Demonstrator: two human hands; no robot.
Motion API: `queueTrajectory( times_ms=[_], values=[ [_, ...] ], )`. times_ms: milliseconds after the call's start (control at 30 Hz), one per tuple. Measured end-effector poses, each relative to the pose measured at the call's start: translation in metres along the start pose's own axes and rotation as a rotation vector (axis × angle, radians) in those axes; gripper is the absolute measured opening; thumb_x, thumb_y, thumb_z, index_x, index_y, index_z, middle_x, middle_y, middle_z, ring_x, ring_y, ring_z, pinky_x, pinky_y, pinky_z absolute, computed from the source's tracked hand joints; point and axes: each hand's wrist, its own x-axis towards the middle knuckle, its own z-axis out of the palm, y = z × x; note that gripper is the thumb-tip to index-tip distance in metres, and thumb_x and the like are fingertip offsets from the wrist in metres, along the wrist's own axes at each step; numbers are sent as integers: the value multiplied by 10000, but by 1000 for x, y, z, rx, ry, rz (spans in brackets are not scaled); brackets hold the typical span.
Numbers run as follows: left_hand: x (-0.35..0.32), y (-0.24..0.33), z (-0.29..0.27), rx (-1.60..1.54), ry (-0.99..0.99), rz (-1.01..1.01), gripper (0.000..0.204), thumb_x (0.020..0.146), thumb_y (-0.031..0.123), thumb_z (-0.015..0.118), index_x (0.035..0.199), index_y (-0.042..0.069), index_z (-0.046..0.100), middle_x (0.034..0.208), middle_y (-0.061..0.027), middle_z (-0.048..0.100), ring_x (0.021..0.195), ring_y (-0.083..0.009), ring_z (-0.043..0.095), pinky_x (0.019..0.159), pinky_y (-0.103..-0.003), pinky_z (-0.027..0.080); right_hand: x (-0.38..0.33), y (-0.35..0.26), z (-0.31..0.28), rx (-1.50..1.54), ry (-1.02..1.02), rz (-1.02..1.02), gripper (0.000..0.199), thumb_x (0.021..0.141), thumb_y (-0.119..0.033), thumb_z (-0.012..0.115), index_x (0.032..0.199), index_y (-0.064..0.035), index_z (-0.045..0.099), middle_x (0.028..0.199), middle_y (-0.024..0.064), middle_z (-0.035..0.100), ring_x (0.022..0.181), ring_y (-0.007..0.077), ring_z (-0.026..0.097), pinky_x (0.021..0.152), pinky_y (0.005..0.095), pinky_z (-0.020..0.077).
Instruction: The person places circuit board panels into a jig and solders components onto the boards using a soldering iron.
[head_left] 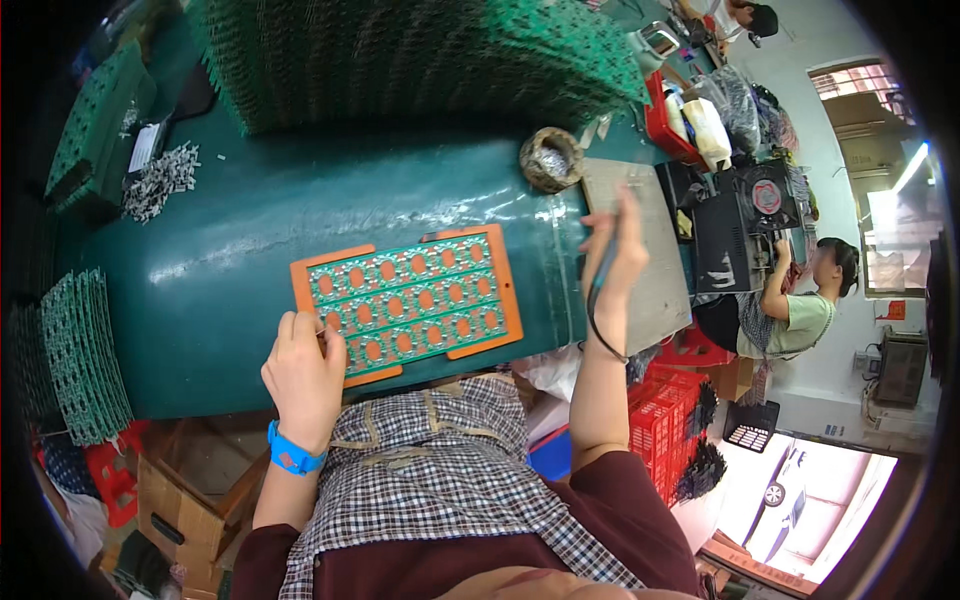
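Note:
An orange fixture [509, 290] lies slightly askew on the green tabletop. Set in it is a green circuit-board panel [408, 304], with rows of oval openings showing orange beneath. My left hand [303, 368] is at the fixture's near-left corner, fingers curled and closed on its edge. A blue band circles that wrist. To the right of the fixture, my right hand [618, 245] is raised and smeared by motion. A slim dark thing runs along its palm, and a black loop hangs round the wrist; whether the fingers grip anything is unclear.
Tall stacks of green panels [370, 60] line the back, with more panels [85, 355] at left. Small pale pieces [160, 182] are heaped back left. A round bowl [551, 160] stands beside a grey board [650, 250]. A co-worker [800, 310] sits at right near red crates [660, 420].

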Motion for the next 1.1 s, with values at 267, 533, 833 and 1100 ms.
queueTrajectory(
  times_ms=[267, 533, 833, 1100],
  values=[
    [20, 22, -55, -518, -135, -227, 110, 808, -24, 600, 840, 11, 501, 750, -85, 617, 711, -135, 630, 547, -273, 460, 215, 27, -2, -212, 156, -249, 226, 802, -162, 686, 995, -68, 616, 812, 133, 672, 738, 220, 670, 666, 340, 500],
    [4, -11, -37, -1285, -51, -113, 195, 760, -71, 637, 891, 13, 521, 937, -75, 571, 765, -121, 596, 655, -268, 488, 256, 71, 21, -280, -31, -158, 225, 779, -73, 690, 984, 5, 638, 954, 120, 662, 846, 232, 608, 794, 351, 483],
    [-3, -60, -1, -1309, -173, -424, 179, 786, -13, 664, 914, 37, 549, 782, -42, 633, 652, -65, 552, 508, -199, 385, 297, 121, 72, 243, -71, 56, 361, 732, -40, 744, 1061, 3, 602, 874, 56, 621, 732, 149, 560, 653, 262, 439],
    [-20, -132, -162, -992, 822, -279, 228, 767, 14, 684, 913, 130, 553, 752, 32, 592, 541, -19, 447, 435, -169, 305, 332, 168, 38, 738, -159, 390, 408, 820, -77, 665, 1210, -42, 554, 1042, 56, 602, 915, 173, 567, 742, 317, 429]
  ],
)
